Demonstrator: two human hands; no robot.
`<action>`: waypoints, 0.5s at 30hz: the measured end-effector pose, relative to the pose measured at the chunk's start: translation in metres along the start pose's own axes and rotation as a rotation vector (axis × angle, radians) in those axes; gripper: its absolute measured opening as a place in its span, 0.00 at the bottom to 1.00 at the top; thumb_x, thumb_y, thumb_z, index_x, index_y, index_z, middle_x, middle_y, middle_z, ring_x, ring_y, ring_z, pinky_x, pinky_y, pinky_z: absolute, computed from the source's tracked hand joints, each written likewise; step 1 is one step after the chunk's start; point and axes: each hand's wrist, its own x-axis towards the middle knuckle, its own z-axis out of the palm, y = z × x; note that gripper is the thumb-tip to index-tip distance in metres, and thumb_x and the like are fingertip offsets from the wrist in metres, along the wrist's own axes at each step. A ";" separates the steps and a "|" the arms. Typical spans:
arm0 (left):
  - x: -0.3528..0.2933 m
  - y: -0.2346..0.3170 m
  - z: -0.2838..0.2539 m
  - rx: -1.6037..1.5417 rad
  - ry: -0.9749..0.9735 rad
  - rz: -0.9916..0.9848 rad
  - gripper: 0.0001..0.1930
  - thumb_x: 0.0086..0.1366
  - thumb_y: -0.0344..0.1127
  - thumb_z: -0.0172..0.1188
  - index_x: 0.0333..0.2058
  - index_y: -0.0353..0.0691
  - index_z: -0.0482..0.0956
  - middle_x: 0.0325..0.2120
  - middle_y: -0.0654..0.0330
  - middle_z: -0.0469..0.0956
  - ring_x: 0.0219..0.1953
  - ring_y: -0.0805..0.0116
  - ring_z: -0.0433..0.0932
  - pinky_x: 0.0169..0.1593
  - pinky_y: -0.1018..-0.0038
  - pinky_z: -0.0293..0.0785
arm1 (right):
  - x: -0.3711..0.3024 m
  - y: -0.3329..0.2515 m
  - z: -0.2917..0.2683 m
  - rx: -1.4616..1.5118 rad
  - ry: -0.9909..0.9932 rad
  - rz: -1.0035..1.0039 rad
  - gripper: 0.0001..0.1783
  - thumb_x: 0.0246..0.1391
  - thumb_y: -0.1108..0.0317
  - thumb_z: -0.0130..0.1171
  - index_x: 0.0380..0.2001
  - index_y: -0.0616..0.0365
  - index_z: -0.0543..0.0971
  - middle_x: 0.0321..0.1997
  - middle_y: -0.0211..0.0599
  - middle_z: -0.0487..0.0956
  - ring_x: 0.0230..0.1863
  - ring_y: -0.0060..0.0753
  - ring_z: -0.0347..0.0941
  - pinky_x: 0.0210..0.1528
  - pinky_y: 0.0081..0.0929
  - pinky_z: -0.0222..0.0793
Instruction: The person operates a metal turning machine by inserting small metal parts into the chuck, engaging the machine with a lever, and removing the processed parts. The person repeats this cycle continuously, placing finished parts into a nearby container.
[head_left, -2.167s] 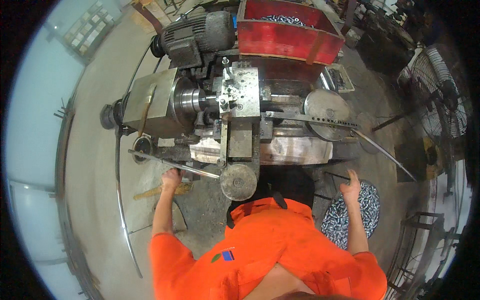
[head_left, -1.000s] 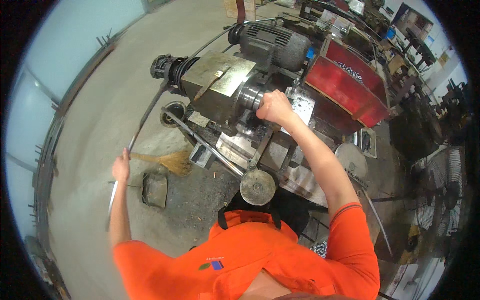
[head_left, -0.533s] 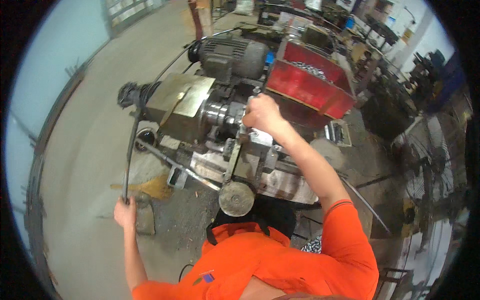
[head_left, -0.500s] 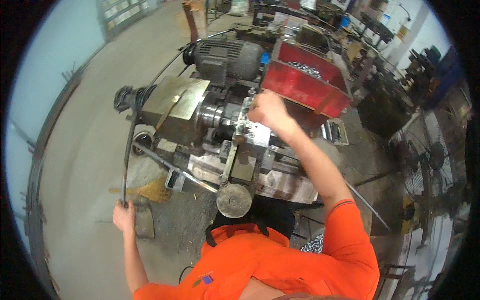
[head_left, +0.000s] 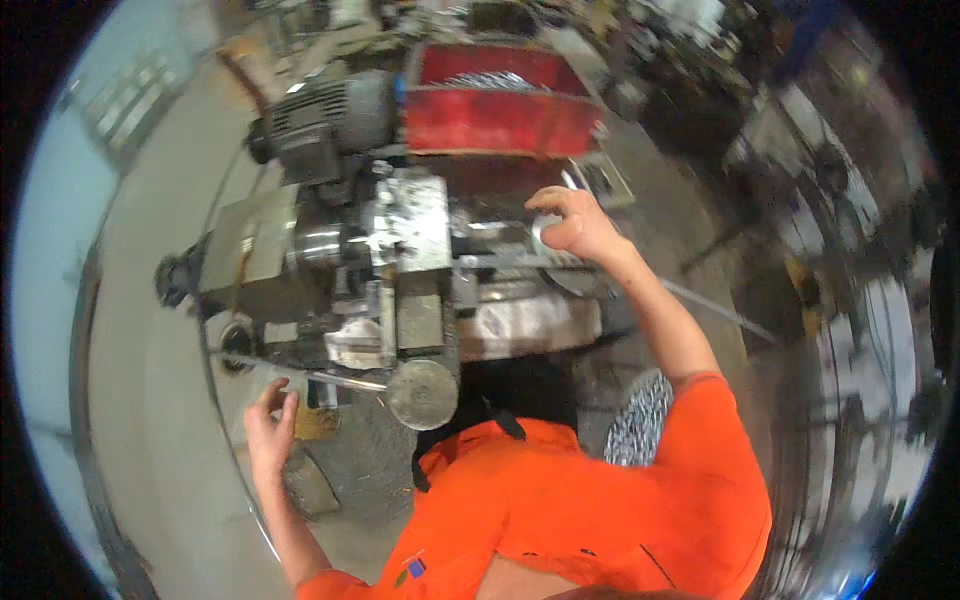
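My left hand (head_left: 270,430) is raised beside the machine's long metal bar, its thumb and fingers apart and nothing in them. The long thin bar (head_left: 222,400) runs down past it on the left. My right hand (head_left: 588,228) is over the right end of the lathe-like machine, its fingers curved and spread around a pale round part (head_left: 545,232); whether they touch it is blurred. Left of that hand lies the machine's metal slide block (head_left: 412,225), and the shiny spindle (head_left: 320,243) is farther left. A round metal knob (head_left: 422,394) stands at the near end of the slide.
A red metal bin (head_left: 500,122) holding small shiny parts stands behind the machine. The grey electric motor (head_left: 335,120) is at its left. A heap of small metal pieces (head_left: 640,420) lies by my right side. A second rod (head_left: 715,308) sticks out to the right.
My left hand has let go of the long bar. My right hand has left the slide block and moved right to the machine's end. The view has turned, shifting the machine left.
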 end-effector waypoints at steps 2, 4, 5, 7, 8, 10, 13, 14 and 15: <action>0.030 0.023 0.025 0.172 -0.038 0.147 0.14 0.59 0.36 0.59 0.41 0.33 0.78 0.32 0.48 0.80 0.31 0.61 0.80 0.37 0.71 0.73 | -0.045 0.027 -0.014 -0.092 0.012 0.127 0.23 0.31 0.69 0.53 0.37 0.63 0.79 0.36 0.48 0.79 0.37 0.42 0.76 0.42 0.31 0.71; 0.053 -0.004 0.053 0.136 -0.018 0.344 0.15 0.60 0.35 0.58 0.42 0.31 0.77 0.33 0.46 0.80 0.33 0.62 0.80 0.39 0.71 0.73 | -0.087 0.039 -0.033 -0.072 -0.089 0.388 0.24 0.32 0.69 0.55 0.39 0.64 0.78 0.35 0.49 0.80 0.37 0.39 0.78 0.41 0.30 0.72; 0.066 -0.029 0.077 -0.195 -0.119 0.096 0.15 0.61 0.36 0.57 0.41 0.29 0.77 0.33 0.47 0.80 0.32 0.63 0.80 0.40 0.71 0.73 | -0.119 0.056 -0.038 -0.077 -0.017 0.425 0.24 0.32 0.69 0.54 0.40 0.64 0.78 0.36 0.49 0.80 0.38 0.37 0.78 0.42 0.29 0.72; 0.081 -0.038 0.110 0.136 -0.095 0.121 0.13 0.61 0.38 0.56 0.38 0.32 0.78 0.28 0.53 0.80 0.29 0.69 0.78 0.36 0.73 0.72 | -0.182 0.084 -0.049 -0.133 0.017 0.580 0.25 0.33 0.69 0.54 0.41 0.64 0.78 0.36 0.50 0.80 0.40 0.36 0.78 0.44 0.29 0.71; 0.083 -0.040 0.117 0.401 -0.043 0.121 0.13 0.61 0.38 0.56 0.36 0.33 0.79 0.25 0.55 0.80 0.27 0.71 0.77 0.34 0.74 0.72 | -0.210 0.098 -0.052 -0.171 -0.022 0.685 0.24 0.33 0.68 0.54 0.41 0.64 0.78 0.37 0.50 0.80 0.41 0.37 0.78 0.45 0.29 0.71; 0.089 -0.040 0.114 0.184 -0.247 -0.028 0.13 0.61 0.40 0.56 0.35 0.34 0.79 0.20 0.58 0.78 0.23 0.72 0.75 0.30 0.75 0.70 | -0.281 0.131 -0.035 -0.296 -0.001 0.739 0.20 0.33 0.66 0.56 0.35 0.60 0.81 0.36 0.50 0.80 0.40 0.47 0.77 0.45 0.34 0.71; 0.091 -0.033 0.117 0.144 -0.146 0.035 0.14 0.61 0.41 0.56 0.33 0.35 0.79 0.17 0.59 0.76 0.20 0.70 0.75 0.28 0.72 0.68 | -0.360 0.155 0.008 -0.400 -0.136 0.942 0.16 0.32 0.65 0.57 0.31 0.54 0.82 0.34 0.48 0.80 0.39 0.49 0.75 0.45 0.37 0.71; 0.090 -0.031 0.117 0.153 -0.118 0.032 0.14 0.61 0.42 0.56 0.32 0.35 0.79 0.17 0.59 0.76 0.20 0.70 0.75 0.28 0.71 0.68 | -0.383 0.165 0.027 -0.414 -0.204 1.018 0.16 0.32 0.65 0.57 0.30 0.53 0.82 0.35 0.48 0.79 0.39 0.48 0.75 0.45 0.35 0.71; 0.088 -0.030 0.116 0.149 -0.087 0.035 0.14 0.61 0.42 0.56 0.32 0.35 0.78 0.17 0.59 0.76 0.20 0.70 0.74 0.28 0.71 0.68 | -0.388 0.166 0.038 -0.443 -0.307 0.982 0.16 0.32 0.65 0.56 0.30 0.54 0.82 0.36 0.47 0.78 0.41 0.47 0.74 0.46 0.34 0.71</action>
